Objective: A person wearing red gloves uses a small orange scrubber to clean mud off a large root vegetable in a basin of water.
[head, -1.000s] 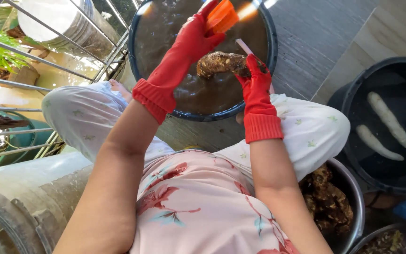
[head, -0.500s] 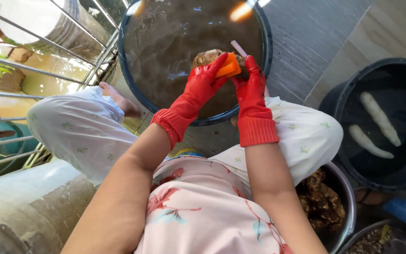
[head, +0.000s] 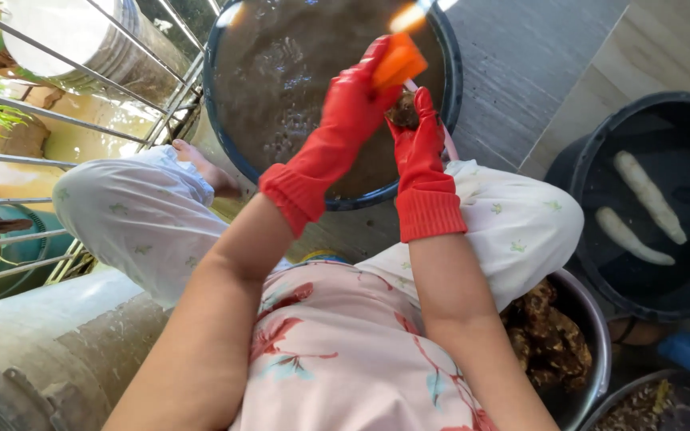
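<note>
Flanking grey plank floor: railing, black tub.

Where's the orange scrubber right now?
In the head view, upper centre: the orange scrubber is gripped in the left hand, above the basin of muddy water, just left of and above the muddy root that the right hand holds.

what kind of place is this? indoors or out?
Likely an outdoor wash spot, perhaps a porch at a home: metal railing with greenery behind, a basin of muddy water, a black tub holding peeled white roots.
</note>
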